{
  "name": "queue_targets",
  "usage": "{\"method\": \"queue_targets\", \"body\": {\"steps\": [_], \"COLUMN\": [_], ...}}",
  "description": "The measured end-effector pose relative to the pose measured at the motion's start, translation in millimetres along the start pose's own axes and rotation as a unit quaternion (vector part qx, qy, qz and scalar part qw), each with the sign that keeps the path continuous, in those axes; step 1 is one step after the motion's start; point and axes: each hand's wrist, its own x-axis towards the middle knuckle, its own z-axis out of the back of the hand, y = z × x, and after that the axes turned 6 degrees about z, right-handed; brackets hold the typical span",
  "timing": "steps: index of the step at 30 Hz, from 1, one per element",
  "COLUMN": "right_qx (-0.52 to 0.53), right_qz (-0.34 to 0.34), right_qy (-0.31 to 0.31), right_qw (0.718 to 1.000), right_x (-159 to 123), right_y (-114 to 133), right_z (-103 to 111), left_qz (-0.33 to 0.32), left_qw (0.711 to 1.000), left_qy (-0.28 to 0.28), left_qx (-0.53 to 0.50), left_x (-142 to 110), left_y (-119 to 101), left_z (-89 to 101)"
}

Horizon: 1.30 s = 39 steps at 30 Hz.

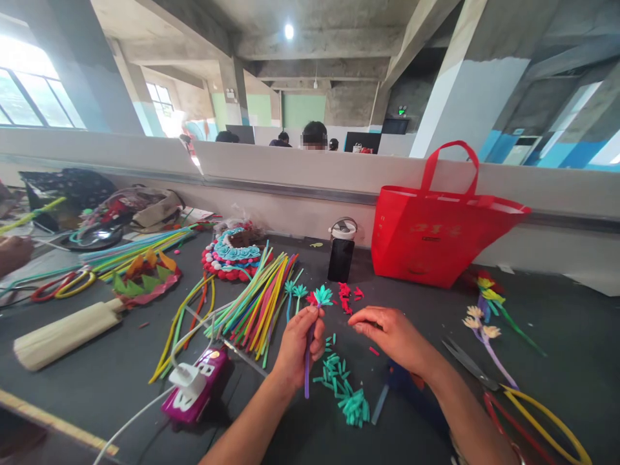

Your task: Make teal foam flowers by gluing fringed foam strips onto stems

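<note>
My left hand (301,342) is closed around the purple stem (307,365) of a flower made of fuzzy craft stems, with a teal bloom (323,296) at its top. My right hand (394,336) hovers to the right of it, fingers stretched toward the flower and holding nothing I can see. Short red pieces (345,297) lie just beyond my hands. Below them is a pile of cut teal pieces (353,407), beside a translucent stick (380,405). A dark blue object (404,381) sits partly hidden under my right forearm. Two more teal flowers (299,294) lie left of the held one.
Bundled coloured craft stems (261,303) and a purple power strip (196,387) lie to the left. Scissors (472,368) and finished flowers (484,323) are at right. A red bag (436,232) and a phone (341,260) stand behind. Another person's hand (14,254) shows far left.
</note>
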Motion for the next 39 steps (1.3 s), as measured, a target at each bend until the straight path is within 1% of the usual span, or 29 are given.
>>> {"method": "queue_targets", "body": {"steps": [2,4,8,10,13,17,21,24,27,31,33,36,39], "right_qx": [0.038,0.072,0.132,0.116,0.039,-0.051,-0.096,-0.087,-0.064,-0.056,-0.045,-0.029,-0.031], "right_qz": [0.001,-0.012,-0.016,-0.008,0.016,0.056,0.072,0.075,0.086,0.107,0.103,0.098,0.116], "right_qy": [-0.017,-0.035,-0.025,-0.022,-0.043,-0.086,-0.086,-0.1,-0.124,-0.178,-0.206,-0.232,-0.234], "right_qw": [0.999,0.997,0.991,0.993,0.998,0.993,0.989,0.988,0.986,0.977,0.972,0.967,0.965], "right_x": [-3.4,-6.4,-9.5,-9.0,-6.4,-2.1,0.6,0.8,-1.0,-5.3,-7.4,-8.6,-7.0], "right_y": [9.5,17.1,25.1,25.6,23.7,20.5,18.4,16.5,14.3,13.5,14.9,18.5,22.3], "right_z": [2.7,4.0,3.2,1.0,-4.1,-11.6,-15.2,-13.6,-7.5,2.7,5.0,2.8,-3.8], "left_qz": [0.001,-0.008,-0.031,-0.04,-0.047,-0.017,0.006,0.019,0.018,0.015,0.022,0.038,0.047], "left_qw": [1.0,1.0,0.999,0.999,0.998,0.997,0.996,0.996,0.997,0.998,0.999,0.999,0.998], "left_qy": [0.009,0.014,0.018,0.021,0.034,0.074,0.083,0.084,0.068,0.053,0.046,0.036,0.035], "left_qx": [0.006,0.013,0.018,0.012,0.004,0.011,0.021,0.03,0.014,-0.007,-0.007,-0.001,0.006], "left_x": [-1.0,-2.8,-6.5,-7.3,-7.0,-6.4,-7.3,-7.3,-5.5,-2.4,-2.2,-4.1,-6.2], "left_y": [1.2,1.8,1.5,1.7,4.3,8.6,8.4,6.5,5.0,3.8,3.5,3.4,3.9], "left_z": [-1.0,-3.2,-9.2,-11.3,-11.8,-10.6,-11.3,-11.0,-8.3,-3.8,-3.7,-6.3,-8.9]}}
